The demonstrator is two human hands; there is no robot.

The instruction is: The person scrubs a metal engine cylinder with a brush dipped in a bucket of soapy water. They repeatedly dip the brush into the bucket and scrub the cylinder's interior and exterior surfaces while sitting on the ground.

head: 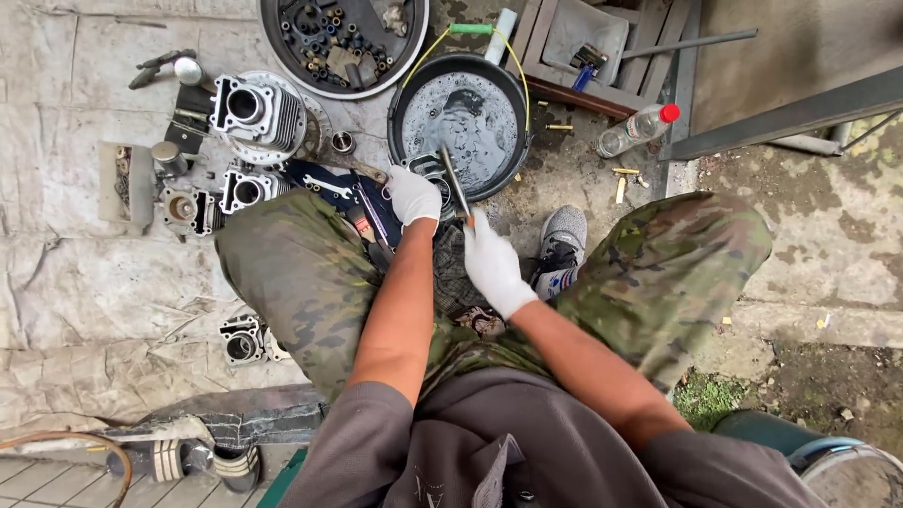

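I sit with camouflage trousers over a floor of engine parts. My left hand, in a white glove, is closed on a dark metal part at the rim of a black basin. My right hand, also gloved, grips a brush by its handle; the brush slants up onto that part. The black basin holds grey liquid and has a yellow wire handle with a green grip.
Finned engine cylinders and smaller parts lie at left on a grey cloth. A round tray of small parts sits at the top. A plastic bottle with red cap, a wooden pallet and sandals lie around.
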